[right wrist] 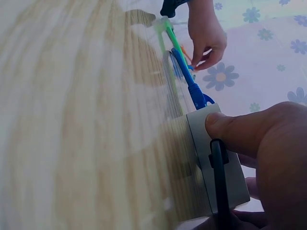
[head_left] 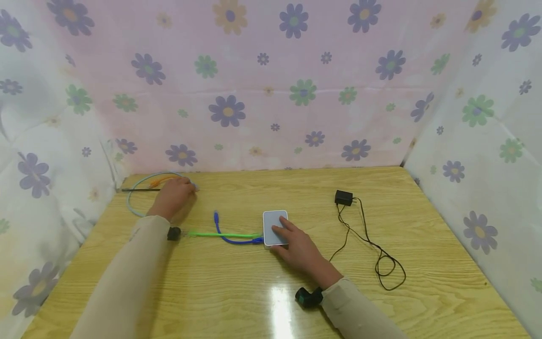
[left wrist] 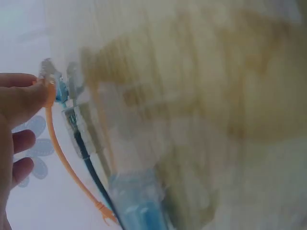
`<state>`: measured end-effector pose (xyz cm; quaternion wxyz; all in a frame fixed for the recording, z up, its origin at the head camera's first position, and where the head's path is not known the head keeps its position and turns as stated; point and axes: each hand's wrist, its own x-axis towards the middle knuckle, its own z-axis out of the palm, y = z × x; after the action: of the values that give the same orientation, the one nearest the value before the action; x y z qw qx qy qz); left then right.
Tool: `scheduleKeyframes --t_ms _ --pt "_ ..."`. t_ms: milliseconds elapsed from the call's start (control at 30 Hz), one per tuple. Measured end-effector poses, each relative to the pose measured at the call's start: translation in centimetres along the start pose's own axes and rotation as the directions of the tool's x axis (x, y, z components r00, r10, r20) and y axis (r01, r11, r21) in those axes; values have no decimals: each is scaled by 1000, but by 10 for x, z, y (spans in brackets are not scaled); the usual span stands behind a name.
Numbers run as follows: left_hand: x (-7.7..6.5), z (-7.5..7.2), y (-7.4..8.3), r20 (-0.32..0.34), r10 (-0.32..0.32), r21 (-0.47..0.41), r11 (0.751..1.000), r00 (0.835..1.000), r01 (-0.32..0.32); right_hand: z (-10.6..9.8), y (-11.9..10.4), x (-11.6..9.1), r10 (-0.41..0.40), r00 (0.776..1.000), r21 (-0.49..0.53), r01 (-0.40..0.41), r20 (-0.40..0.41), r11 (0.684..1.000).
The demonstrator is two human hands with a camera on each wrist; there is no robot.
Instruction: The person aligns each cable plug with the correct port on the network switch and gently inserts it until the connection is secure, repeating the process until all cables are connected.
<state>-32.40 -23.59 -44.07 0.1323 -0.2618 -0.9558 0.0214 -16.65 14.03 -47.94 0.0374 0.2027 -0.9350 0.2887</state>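
At the back left of the table, my left hand [head_left: 173, 197] pinches the plug end of an orange network cable [left wrist: 69, 165] between thumb and fingers. A black cable [head_left: 139, 189] and a pale blue cable [head_left: 128, 200] lie beside it. My right hand [head_left: 299, 247] holds a small white and grey network box [head_left: 273, 228] on the table, fingers over its top and thumb on its near side. A blue network cable [head_left: 239, 242] is plugged into the box's left side, and a bright green cable [head_left: 224, 235] runs to that same side. A black lead [right wrist: 219, 187] enters the side by my thumb.
To the right lies a black power adapter [head_left: 344, 197] with its thin cord [head_left: 387, 256] looped on the wooden table [head_left: 220, 301]. The free end of the blue cable points toward the back. Flowered cloth [head_left: 271, 94] walls in the back and both sides.
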Motion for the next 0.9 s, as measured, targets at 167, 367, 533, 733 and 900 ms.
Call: scheduleKeyframes --t_ms 167,367,533,733,900 --pt "-1 -19 6 31 3 50 999 1000 -4 0 0 0 -1 1000 -2 1 2 1000" --pt "-3 -39 6 22 0 27 1000 1000 -1 0 -1 -1 3 1000 -4 -3 -4 1000" --pt "-6 -48 -2 -116 20 27 1000 993 -17 1 -1 0 9 1000 -6 -9 5 1000" --pt "-10 -66 -9 -365 66 15 998 929 -65 0 -3 2 15 1000 -4 -15 18 1000" --pt "-12 -79 -13 -569 17 -65 996 822 -65 -1 -2 2 22 1000 -13 -22 21 1000"
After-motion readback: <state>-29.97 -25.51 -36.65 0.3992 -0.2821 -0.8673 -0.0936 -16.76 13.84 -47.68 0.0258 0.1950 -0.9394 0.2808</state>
